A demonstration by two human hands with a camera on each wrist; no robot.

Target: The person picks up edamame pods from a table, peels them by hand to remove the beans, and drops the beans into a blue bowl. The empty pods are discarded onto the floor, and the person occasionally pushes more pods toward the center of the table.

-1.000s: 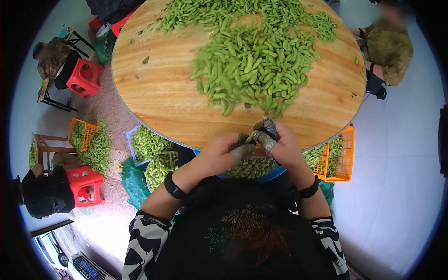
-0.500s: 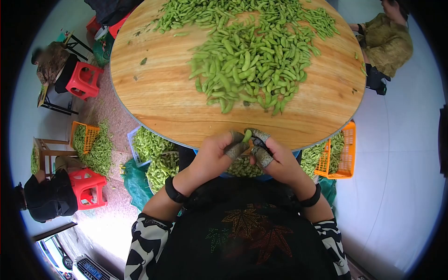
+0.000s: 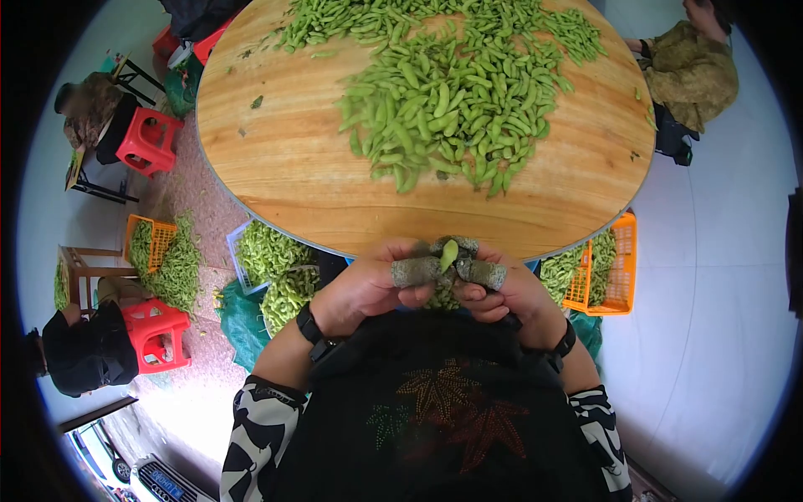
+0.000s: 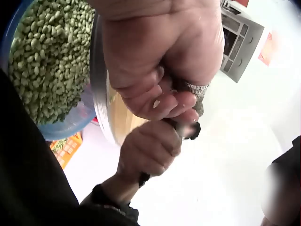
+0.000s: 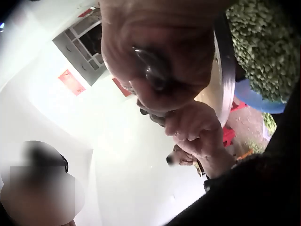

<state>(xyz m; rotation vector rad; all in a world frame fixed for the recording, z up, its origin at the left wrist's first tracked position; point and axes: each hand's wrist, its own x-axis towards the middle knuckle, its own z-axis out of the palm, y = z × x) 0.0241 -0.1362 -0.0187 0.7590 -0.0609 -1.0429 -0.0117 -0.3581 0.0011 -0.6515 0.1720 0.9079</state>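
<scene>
Close before the black shirt (image 3: 351,452), a green pod (image 3: 450,253) points toward the round table (image 3: 284,159).
The shirt carries dotted leaf shapes; beyond it the left hand (image 3: 376,283) and right hand (image 3: 503,289) meet, thumbs and forefingers in rough, speckled grey wraps (image 3: 416,272) pinching the pod between them, some other fingers curled under. Its long axis runs away from the body, the far end leaning slightly right in the head view; its skin looks plump and smooth. Below sits a blue basin (image 4: 66,129) of pale oval beans (image 4: 51,52). The table, wood-grained with a grey rim, bears a loose heap of curved pods (image 3: 460,100). Farther off, at lower left, a car's blue plate (image 3: 161,484) carries characters too small to read.
</scene>
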